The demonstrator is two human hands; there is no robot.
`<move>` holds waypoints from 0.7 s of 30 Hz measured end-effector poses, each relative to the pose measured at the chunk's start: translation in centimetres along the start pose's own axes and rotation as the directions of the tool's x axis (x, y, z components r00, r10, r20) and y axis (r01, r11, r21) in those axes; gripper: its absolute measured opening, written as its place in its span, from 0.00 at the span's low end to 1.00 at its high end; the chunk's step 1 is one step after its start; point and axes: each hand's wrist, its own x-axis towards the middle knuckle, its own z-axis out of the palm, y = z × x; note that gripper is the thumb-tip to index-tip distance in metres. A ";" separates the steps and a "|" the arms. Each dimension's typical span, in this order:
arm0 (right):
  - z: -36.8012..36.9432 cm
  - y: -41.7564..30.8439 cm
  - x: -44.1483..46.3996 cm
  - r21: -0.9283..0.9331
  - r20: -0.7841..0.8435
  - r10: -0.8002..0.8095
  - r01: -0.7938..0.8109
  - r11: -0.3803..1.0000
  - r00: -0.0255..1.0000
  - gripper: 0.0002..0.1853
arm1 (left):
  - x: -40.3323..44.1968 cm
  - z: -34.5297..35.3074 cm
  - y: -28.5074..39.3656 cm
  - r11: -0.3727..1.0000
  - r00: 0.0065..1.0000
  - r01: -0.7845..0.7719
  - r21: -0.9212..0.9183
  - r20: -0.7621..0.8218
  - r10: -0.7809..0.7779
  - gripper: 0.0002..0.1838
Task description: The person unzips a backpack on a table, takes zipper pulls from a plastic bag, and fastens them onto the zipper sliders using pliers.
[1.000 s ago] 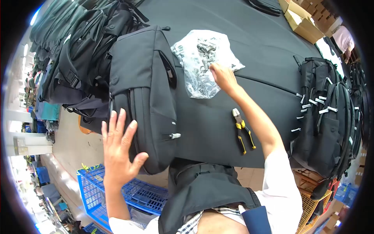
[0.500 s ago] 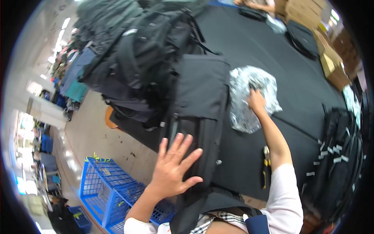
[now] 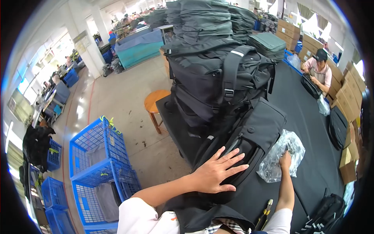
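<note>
My left hand [image 3: 219, 171] lies with fingers spread on the lower part of a black backpack [image 3: 261, 123]. The backpack rests on the black-covered table, its flap and zipped front facing up. To its right, my right hand [image 3: 285, 159] is closed on a crumpled clear plastic bag [image 3: 276, 167]. Something dark shows at those fingertips, too small to make out. A yellow-and-black hand tool [image 3: 265, 213] lies on the table between my right forearm and my body. Behind the backpack rises a heap of black backpacks [image 3: 202, 84] with straps and buckles.
Blue plastic crates [image 3: 111, 156] and a wooden stool [image 3: 156, 102] stand left of the table. Green-grey folded bags [image 3: 206, 21] are stacked behind. Across the table [image 3: 307, 156], a person [image 3: 321, 72] handles a black bag near cardboard boxes [image 3: 348, 97]. More black bags [image 3: 327, 212] lie at right.
My view has swung up and left, bringing in more of the room and the co-worker. My left hand has come onto the backpack; my right hand stays at the plastic bag.
</note>
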 end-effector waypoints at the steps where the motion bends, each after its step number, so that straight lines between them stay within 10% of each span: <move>1: -0.1 0.0 -0.3 -0.003 -0.005 -0.011 0.011 1.000 1.000 0.09 | -0.1 -0.1 -0.2 1.000 1.000 -0.010 -0.013 -0.007 0.010 0.35; 11: 0.2 0.7 -1.6 -0.061 -0.028 -0.056 0.055 0.997 0.998 0.07 | 0.3 -0.6 -1.7 0.996 0.998 -0.050 -0.069 0.021 0.052 0.33; 13: 0.0 1.1 -2.2 0.116 -0.287 -0.128 0.167 0.979 0.949 0.10 | 0.7 -0.9 -2.6 0.993 0.996 -0.077 -0.087 0.042 0.081 0.33; 18: -3.3 0.7 -3.6 0.376 -0.281 0.075 0.038 0.926 0.957 0.09 | 2.5 -1.5 -4.6 0.984 0.989 -0.134 -0.119 -0.083 0.125 0.25; 21: -4.2 0.9 -4.8 0.990 0.111 0.382 -0.136 0.038 0.918 0.06 | 4.2 -1.6 -5.5 0.978 0.975 -0.190 -0.091 -0.137 0.177 0.24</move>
